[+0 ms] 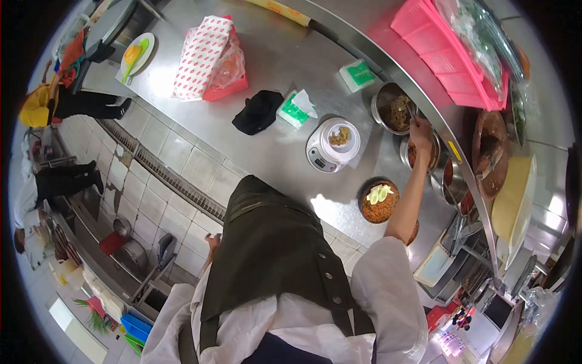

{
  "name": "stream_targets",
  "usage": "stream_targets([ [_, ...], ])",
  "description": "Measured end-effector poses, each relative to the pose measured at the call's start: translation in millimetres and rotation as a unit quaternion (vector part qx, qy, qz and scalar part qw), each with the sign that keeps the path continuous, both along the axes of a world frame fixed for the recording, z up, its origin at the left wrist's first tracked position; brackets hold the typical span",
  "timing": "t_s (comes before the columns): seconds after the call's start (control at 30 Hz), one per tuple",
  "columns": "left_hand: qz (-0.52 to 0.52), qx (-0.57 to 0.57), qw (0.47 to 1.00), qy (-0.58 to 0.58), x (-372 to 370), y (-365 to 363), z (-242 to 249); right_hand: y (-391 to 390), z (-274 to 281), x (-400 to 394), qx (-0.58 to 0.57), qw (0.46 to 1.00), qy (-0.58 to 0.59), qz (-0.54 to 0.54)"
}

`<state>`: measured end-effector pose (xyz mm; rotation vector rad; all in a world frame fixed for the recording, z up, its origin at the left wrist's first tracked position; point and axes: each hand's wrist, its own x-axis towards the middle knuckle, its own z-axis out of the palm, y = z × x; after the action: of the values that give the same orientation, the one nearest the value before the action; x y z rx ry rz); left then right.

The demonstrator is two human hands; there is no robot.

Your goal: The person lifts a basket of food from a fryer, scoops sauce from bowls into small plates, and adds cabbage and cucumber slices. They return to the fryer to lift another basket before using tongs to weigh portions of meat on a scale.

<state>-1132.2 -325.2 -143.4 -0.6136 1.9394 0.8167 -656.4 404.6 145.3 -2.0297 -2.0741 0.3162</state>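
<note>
My right hand (421, 132) reaches over the steel counter, its fingers wrapped round a thin metal utensil (414, 111) whose kind I cannot make out. That utensil dips into a steel bowl (377, 115) of brownish-green food. Close to my wrist is a second metal bowl (435, 159). A white kitchen scale (320, 159) bears a white dish with a small portion of similar food (340, 136). Nearer me sits a bowl of orange-brown rice (379, 210) topped with pale green slices. My left hand (212, 241) hangs low beside my apron, loosely open with nothing visible in it.
Tissue packs (297, 109), a black cloth item (257, 112) and a pink basket with patterned paper (206, 57) lie on the counter. A raised shelf edge (451, 130) runs along the right, carrying a pink basket (445, 48). Two people stand across the aisle.
</note>
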Motion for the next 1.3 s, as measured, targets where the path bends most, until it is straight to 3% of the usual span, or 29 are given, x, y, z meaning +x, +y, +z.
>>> stream_targets([
  [0.1, -0.067, -0.003, 0.997, -0.024, 4, -3, 2, -35, 22, 9, 0.106, 0.994, 0.018, 0.030],
  [0.2, -0.137, 0.041, 0.990, 0.002, -16, 3, -13, -64, 39, -1, 0.110, 0.980, 0.157, 0.059],
  [0.23, -0.139, 0.072, 0.988, 0.018, -23, 9, -14, -72, 42, -1, 0.045, 0.989, 0.135, 0.044],
  [0.3, -0.098, 0.191, 0.975, 0.051, -32, 43, 21, -105, 70, -26, -0.025, 0.979, 0.201, 0.010],
  [0.33, -0.101, 0.108, 0.988, 0.051, -39, 73, 37, -126, 78, -41, -0.060, 0.970, 0.235, -0.008],
  [0.37, -0.107, 0.099, 0.988, 0.059, -43, 99, 57, -145, 77, -52, -0.061, 0.966, 0.250, 0.001],
  [0.47, -0.122, 0.152, 0.975, 0.106, -46, 143, 80, -182, 49, -74, -0.050, 0.959, 0.274, 0.053],
  [0.53, -0.142, 0.172, 0.968, 0.113, -43, 155, 81, -200, 9, -88, -0.019, 0.969, 0.228, 0.095],
  [0.63, -0.194, 0.164, 0.961, 0.108, -36, 148, 77, -215, 23, -113, -0.107, 0.989, 0.070, 0.072],
  [0.8, -0.196, 0.103, 0.971, 0.086, -16, 114, 54, -216, 72, -107, -0.093, 0.991, 0.046, 0.081],
  [0.93, -0.193, 0.048, 0.978, 0.054, 6, 79, 54, -207, 75, -101, -0.105, 0.988, 0.071, 0.083],
  [1.1, -0.186, 0.114, 0.975, 0.037, -10, 3, -38, -170, 75, -69, -0.076, 0.992, 0.092, 0.028],
  [1.17, -0.172, 0.117, 0.977, 0.046, -6, 3, -37, -147, 71, -55, -0.070, 0.995, 0.069, 0.007],
  [1.3, -0.151, 0.085, 0.984, 0.038, 10, 69, 42, -81, 24, -17, -0.072, 0.997, -0.032, -0.018],
])
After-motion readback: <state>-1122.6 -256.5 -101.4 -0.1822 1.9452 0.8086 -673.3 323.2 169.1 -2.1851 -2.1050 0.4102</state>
